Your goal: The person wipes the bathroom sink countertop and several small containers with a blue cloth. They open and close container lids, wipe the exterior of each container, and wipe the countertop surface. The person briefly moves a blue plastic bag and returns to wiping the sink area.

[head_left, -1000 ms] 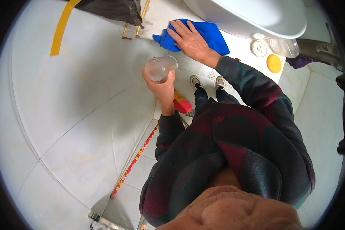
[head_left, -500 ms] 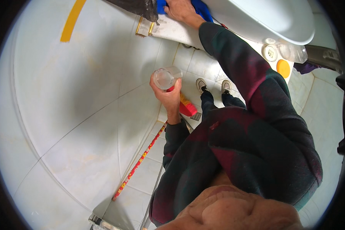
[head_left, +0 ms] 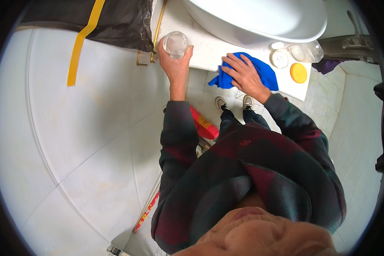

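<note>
My left hand (head_left: 173, 64) is wrapped round a clear jar (head_left: 175, 44), whose round end faces up towards me. The jar is at the left part of the white countertop (head_left: 202, 53); whether it rests there or is held just above, I cannot tell. My right hand (head_left: 244, 76) lies with its fingers stretched and apart on a blue cloth (head_left: 266, 72). The cloth is on the counter's front edge, one corner hanging over it on the left. Right of the cloth are a pale round lid (head_left: 279, 59), a yellow lid (head_left: 298, 73) and another clear jar (head_left: 315, 52) lying on its side.
A large white basin (head_left: 260, 30) takes up the back of the counter. Black plastic sheeting (head_left: 119, 25) with yellow tape (head_left: 75, 59) hangs at the far left. A red and yellow broom (head_left: 204, 123) is on the floor below. My shoes (head_left: 248, 101) are under the counter's front edge.
My right hand has moved right and nearer along the counter, and the blue cloth has come with it. My left hand has lifted the jar forward from beside the wall to the counter.
</note>
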A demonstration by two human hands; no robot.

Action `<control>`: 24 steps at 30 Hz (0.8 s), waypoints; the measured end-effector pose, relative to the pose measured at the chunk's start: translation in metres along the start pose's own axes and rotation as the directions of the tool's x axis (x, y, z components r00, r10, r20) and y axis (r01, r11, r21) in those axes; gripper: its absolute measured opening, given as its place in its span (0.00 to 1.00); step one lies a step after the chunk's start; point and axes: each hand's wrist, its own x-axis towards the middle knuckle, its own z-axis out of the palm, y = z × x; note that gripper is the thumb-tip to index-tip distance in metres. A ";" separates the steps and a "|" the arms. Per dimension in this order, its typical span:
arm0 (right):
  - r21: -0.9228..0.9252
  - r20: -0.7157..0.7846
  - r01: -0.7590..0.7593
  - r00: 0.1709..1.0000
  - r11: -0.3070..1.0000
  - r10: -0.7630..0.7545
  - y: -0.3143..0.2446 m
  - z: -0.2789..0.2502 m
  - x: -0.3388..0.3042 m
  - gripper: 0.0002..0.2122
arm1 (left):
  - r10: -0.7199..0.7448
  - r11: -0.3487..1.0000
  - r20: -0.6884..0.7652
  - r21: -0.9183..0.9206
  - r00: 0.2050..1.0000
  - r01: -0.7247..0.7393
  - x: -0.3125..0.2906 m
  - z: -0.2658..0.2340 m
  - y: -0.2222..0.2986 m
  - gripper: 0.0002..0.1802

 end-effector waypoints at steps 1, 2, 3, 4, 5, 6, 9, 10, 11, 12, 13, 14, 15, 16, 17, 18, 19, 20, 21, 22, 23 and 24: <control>-0.004 -0.013 -0.012 1.000 1.000 0.012 0.002 -0.004 -0.008 0.24 | -0.032 0.998 0.035 -0.054 0.999 0.034 0.007 0.008 -0.004 0.40; -0.004 -0.018 -0.036 0.999 0.999 0.036 0.004 -0.007 -0.013 0.24 | -0.046 0.997 0.033 -0.067 0.998 0.049 0.015 0.015 -0.008 0.40; 0.020 0.010 -0.056 0.998 0.998 0.056 0.006 -0.007 -0.015 0.28 | -0.060 0.995 0.027 -0.081 0.998 0.062 0.023 0.023 -0.011 0.40; 0.023 0.001 -0.051 0.999 0.998 0.051 0.007 -0.006 -0.016 0.28 | -0.100 0.989 0.032 -0.106 0.994 0.103 0.030 0.028 -0.014 0.41; 0.033 -0.009 -0.056 0.998 0.998 0.056 0.007 -0.004 -0.017 0.28 | -0.080 0.991 0.048 -0.100 0.996 0.084 0.037 0.031 -0.017 0.41; 0.040 -0.014 -0.059 0.998 0.997 0.059 0.008 -0.003 -0.017 0.27 | -0.067 0.992 0.045 -0.099 0.997 0.072 0.043 0.034 -0.020 0.41; 0.033 -0.032 -0.066 0.997 0.997 0.067 0.008 0.000 -0.018 0.27 | -0.099 0.995 0.037 -0.023 0.994 0.100 0.055 0.039 -0.025 0.42; 0.035 -0.038 -0.064 0.997 0.997 0.065 0.007 0.001 -0.018 0.27 | -0.098 0.995 0.035 -0.015 0.995 0.099 0.056 0.039 -0.026 0.42; 0.035 -0.037 -0.065 0.997 0.997 0.066 0.007 0.001 -0.018 0.26 | -0.098 0.995 0.032 -0.018 0.995 0.099 0.058 0.041 -0.027 0.42; 0.034 -0.036 -0.066 0.997 0.997 0.067 0.007 0.000 -0.019 0.26 | -0.095 0.995 0.032 -0.027 0.995 0.096 0.060 0.042 -0.028 0.42; 0.029 -0.036 -0.066 0.997 0.997 0.067 0.007 0.000 -0.019 0.26 | -0.103 0.994 0.029 -0.046 0.994 0.104 0.061 0.044 -0.029 0.42; 0.025 -0.035 -0.065 0.997 0.998 0.065 0.007 -0.001 -0.019 0.26 | -0.109 0.991 0.026 -0.069 0.994 0.111 0.062 0.045 -0.029 0.42; 0.020 -0.030 -0.063 0.998 0.998 0.064 0.007 -0.001 -0.018 0.26 | -0.116 0.989 0.023 -0.093 0.993 0.118 0.063 0.045 -0.030 0.42; 0.011 -0.025 -0.065 0.998 0.998 0.065 0.007 -0.002 -0.018 0.26 | -0.116 0.989 0.014 -0.086 0.993 0.117 0.064 0.046 -0.030 0.42; 0.000 -0.016 -0.067 0.998 0.998 0.067 0.007 -0.002 -0.018 0.27 | -0.116 0.990 0.004 -0.080 0.993 0.116 0.065 0.047 -0.030 0.43; -0.013 -0.007 -0.070 0.998 0.997 0.069 0.007 -0.003 -0.017 0.27 | -0.141 0.987 0.003 -0.071 0.990 0.141 0.066 0.048 -0.030 0.43; -0.005 -0.016 -0.067 0.998 0.998 0.067 0.006 -0.003 -0.017 0.27 | -0.099 0.994 -0.010 -0.040 0.995 0.099 0.067 0.048 -0.031 0.43; 0.002 -0.026 -0.065 0.998 0.998 0.065 0.006 -0.003 -0.017 0.27 | -0.083 0.997 -0.013 -0.004 0.996 0.083 0.070 0.049 -0.031 0.43; 0.007 -0.026 -0.071 0.997 0.997 0.071 0.005 -0.004 -0.017 0.27 | -0.049 0.998 -0.019 0.023 0.999 0.050 0.071 0.049 -0.033 0.43; 0.006 -0.036 -0.058 0.998 0.998 0.058 0.005 -0.004 -0.017 0.27 | -0.050 0.997 -0.031 0.054 0.998 0.052 0.072 0.050 -0.034 0.43; 0.005 -0.037 -0.056 0.998 0.998 0.056 0.005 -0.004 -0.018 0.26 | -0.034 0.996 -0.043 0.077 0.998 0.038 0.074 0.051 -0.036 0.43; 0.002 -0.030 -0.064 0.997 0.998 0.064 0.005 -0.004 -0.018 0.26 | 0.006 0.996 -0.055 0.085 0.998 -0.001 0.076 0.053 -0.039 0.43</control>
